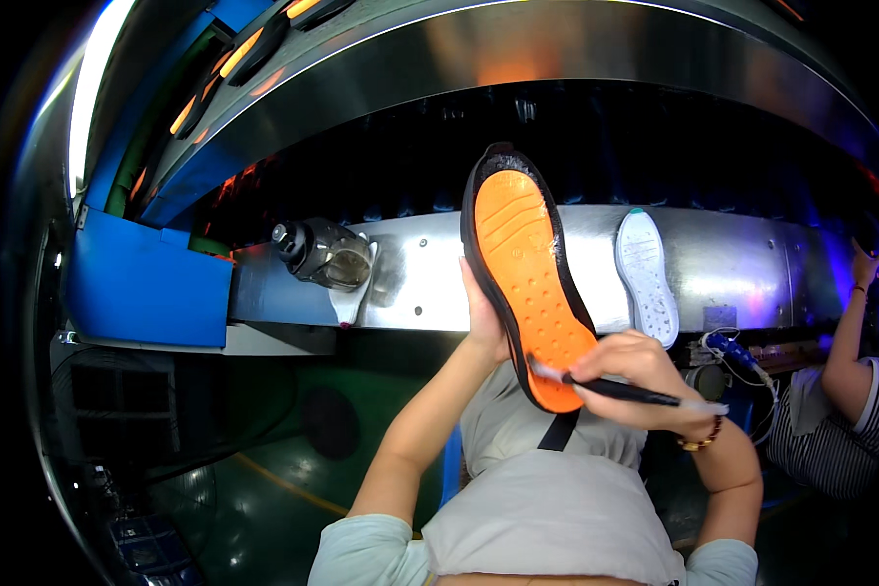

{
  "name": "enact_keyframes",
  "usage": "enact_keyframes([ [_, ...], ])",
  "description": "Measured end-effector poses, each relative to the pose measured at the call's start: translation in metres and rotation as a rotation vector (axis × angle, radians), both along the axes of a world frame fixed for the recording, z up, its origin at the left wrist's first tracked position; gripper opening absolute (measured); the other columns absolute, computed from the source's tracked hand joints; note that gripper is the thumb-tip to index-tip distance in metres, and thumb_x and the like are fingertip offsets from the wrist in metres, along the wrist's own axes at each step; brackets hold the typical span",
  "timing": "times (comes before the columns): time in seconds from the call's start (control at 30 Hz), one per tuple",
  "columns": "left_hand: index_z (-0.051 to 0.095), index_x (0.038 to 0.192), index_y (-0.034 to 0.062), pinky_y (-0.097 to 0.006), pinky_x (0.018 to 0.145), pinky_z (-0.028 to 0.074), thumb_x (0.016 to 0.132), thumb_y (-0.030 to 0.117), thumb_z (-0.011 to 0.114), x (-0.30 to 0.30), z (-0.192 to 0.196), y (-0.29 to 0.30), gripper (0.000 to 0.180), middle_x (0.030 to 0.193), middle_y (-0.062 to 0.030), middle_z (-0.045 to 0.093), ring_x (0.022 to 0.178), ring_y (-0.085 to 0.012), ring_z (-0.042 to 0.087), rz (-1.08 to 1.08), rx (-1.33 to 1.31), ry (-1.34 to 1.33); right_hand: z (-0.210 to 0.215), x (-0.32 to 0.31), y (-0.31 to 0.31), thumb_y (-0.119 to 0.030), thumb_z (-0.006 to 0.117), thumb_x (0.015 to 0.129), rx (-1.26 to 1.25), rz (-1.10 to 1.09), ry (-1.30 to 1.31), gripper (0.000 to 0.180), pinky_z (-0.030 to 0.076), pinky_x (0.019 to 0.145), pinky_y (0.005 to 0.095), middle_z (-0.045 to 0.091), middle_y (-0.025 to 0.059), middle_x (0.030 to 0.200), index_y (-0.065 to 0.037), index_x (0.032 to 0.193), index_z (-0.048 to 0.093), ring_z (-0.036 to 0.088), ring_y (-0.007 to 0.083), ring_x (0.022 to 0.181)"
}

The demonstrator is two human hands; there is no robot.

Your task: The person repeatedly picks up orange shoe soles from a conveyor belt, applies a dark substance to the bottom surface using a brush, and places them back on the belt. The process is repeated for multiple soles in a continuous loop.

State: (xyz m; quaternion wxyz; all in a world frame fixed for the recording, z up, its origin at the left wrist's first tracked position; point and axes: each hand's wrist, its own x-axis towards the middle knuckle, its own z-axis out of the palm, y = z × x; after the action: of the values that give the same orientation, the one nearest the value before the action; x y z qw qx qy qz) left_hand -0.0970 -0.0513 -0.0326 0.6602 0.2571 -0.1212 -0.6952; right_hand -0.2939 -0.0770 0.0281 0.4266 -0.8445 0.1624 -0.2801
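A black shoe sole with an orange inner face (532, 259) is held upright in front of me, its narrower end low near my lap. My left hand (484, 311) grips its left side, with most of the fingers hidden behind it. In my right hand (640, 371) is a thin brush with a black handle (620, 390). Its pale bristles touch the orange face close to the lower left rim. The fingers of my right hand are closed round the handle near the bristles. To the right, a white sole (645, 273) lies on the metal ledge.
The shiny metal ledge (420, 249) runs across before me. A dark, see-through bottle (327, 254) lies on it at the left, over a white cloth. Beyond curves a metal-sided conveyor with more orange-and-black soles (242, 54). A blue machine panel (146, 278) stands left; a person in stripes (840, 430) sits right.
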Motion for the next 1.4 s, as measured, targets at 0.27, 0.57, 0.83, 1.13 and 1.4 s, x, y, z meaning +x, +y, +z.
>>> enact_keyframes([
  [0.27,0.023,0.134,0.0107,-0.040,0.097,0.034,0.077,0.071,0.008,-0.039,0.023,0.007,0.084,0.132,-0.0109,0.034,0.115,-0.0266,0.042,-0.184,-0.098,0.164,0.033,0.025,-0.060,-0.004,0.065,0.071,0.326,-0.209,-0.360,0.014,0.049,0.061,0.0227,0.064,0.0105,0.077,0.002,0.084,0.064,0.062,0.0139,0.068],
  [0.57,0.029,0.131,0.0107,-0.036,0.096,0.034,0.079,0.069,0.012,-0.025,0.019,0.000,0.080,0.128,-0.0096,0.040,0.112,-0.0246,0.044,-0.093,-0.340,0.148,0.028,0.009,-0.048,0.000,0.064,0.070,0.513,-0.065,-0.314,0.015,0.051,0.065,0.0240,0.064,0.0117,0.079,0.003,0.085,0.063,0.062,0.0142,0.072],
  [0.83,0.034,0.126,0.0073,-0.043,0.085,0.042,0.071,0.077,0.019,-0.016,0.040,-0.019,0.090,0.114,-0.0206,0.048,0.099,-0.0324,0.050,0.288,-0.187,-0.130,0.027,-0.001,-0.040,-0.002,0.068,0.067,0.143,-0.086,-0.266,0.015,0.046,0.074,0.0269,0.064,0.0065,0.081,-0.003,0.081,0.065,0.060,0.0175,0.082],
  [1.13,0.028,0.131,0.0069,-0.046,0.096,0.032,0.069,0.079,0.025,0.002,0.053,-0.023,0.095,0.120,-0.0219,0.043,0.109,-0.0364,0.043,0.255,-0.468,0.017,0.022,-0.012,-0.037,-0.001,0.071,0.063,0.343,-0.071,-0.280,0.019,0.044,0.074,0.0242,0.066,0.0051,0.082,-0.005,0.082,0.067,0.055,0.0136,0.080],
  [1.4,0.028,0.131,0.0082,-0.046,0.093,0.036,0.071,0.077,0.018,0.006,0.065,-0.020,0.092,0.121,-0.0212,0.043,0.106,-0.0352,0.046,0.304,-0.366,-0.217,0.015,-0.031,-0.033,0.001,0.069,0.064,0.424,-0.034,-0.241,0.020,0.044,0.073,0.0245,0.061,0.0071,0.080,-0.005,0.082,0.067,0.055,0.0143,0.079],
])
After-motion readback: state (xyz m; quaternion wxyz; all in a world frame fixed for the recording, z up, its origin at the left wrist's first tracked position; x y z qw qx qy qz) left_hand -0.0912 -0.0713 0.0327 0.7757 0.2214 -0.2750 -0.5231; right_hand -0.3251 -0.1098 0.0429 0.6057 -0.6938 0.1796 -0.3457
